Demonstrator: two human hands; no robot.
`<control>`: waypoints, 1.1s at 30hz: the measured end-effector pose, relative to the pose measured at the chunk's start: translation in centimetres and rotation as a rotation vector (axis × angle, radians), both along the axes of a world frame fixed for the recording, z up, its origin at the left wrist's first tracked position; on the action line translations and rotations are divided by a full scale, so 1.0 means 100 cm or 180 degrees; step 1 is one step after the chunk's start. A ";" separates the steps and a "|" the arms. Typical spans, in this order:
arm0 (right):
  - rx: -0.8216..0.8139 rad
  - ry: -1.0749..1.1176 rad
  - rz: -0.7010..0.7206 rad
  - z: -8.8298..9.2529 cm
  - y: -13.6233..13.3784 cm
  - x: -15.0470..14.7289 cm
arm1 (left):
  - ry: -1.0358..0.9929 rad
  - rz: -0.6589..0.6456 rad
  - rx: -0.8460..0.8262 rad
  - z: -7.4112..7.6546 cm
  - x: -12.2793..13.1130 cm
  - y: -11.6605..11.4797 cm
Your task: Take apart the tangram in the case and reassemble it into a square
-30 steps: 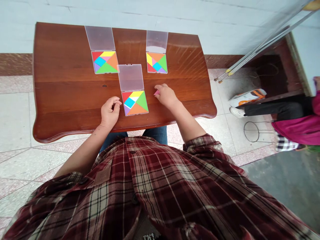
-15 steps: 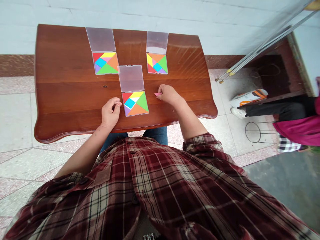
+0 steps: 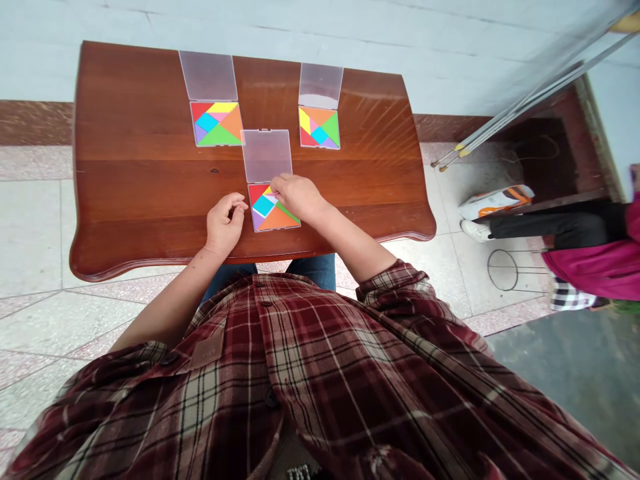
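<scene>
My right hand (image 3: 301, 198) pinches a small pink triangle tangram piece (image 3: 273, 194) over the upper part of the nearest tangram case (image 3: 254, 225). Inside that case lie a red, a yellow, a blue, a purple, an orange and a green piece, with a white gap near the middle; my fingers cover part of the yellow and green ones. Its clear lid (image 3: 267, 157) is folded back, away from me. My left hand (image 3: 225, 223) rests on the table just left of the case, fingers curled in and nothing visible in them.
Two more open tangram cases, one at the back left (image 3: 219, 133) and one at the back right (image 3: 320, 127), hold coloured pieces on the wooden table (image 3: 145, 193). Crutches (image 3: 495, 120) lean at the right, near a seated person's leg (image 3: 530, 227) and a bag (image 3: 497, 201).
My right hand has moved left with the pink triangle, from the bare table to above the nearest case. My left hand has stayed beside the case. The view has shifted slightly.
</scene>
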State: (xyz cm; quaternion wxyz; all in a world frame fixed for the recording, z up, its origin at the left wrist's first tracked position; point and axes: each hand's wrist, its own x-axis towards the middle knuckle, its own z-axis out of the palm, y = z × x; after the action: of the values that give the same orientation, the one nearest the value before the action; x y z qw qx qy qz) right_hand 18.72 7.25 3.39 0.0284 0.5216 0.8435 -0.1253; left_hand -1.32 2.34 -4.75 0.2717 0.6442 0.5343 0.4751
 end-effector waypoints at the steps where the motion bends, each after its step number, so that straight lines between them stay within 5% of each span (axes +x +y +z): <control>1: 0.0024 -0.0121 0.0074 -0.001 0.000 -0.003 | -0.0014 -0.0007 0.0004 0.000 0.000 0.000; 14: 0.0026 -0.0320 0.0548 -0.006 -0.001 -0.004 | -0.0069 -0.0001 0.0017 0.000 0.001 0.000; 33: -0.0185 0.0045 0.0041 -0.019 0.001 0.005 | -0.0069 -0.0015 0.0019 -0.002 0.001 0.000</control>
State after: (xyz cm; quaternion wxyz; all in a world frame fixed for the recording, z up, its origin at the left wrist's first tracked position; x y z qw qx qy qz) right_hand 19.25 7.32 1.44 0.0384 0.5142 0.8430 -0.1532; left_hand -1.23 2.37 -4.92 0.2767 0.6410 0.5284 0.4830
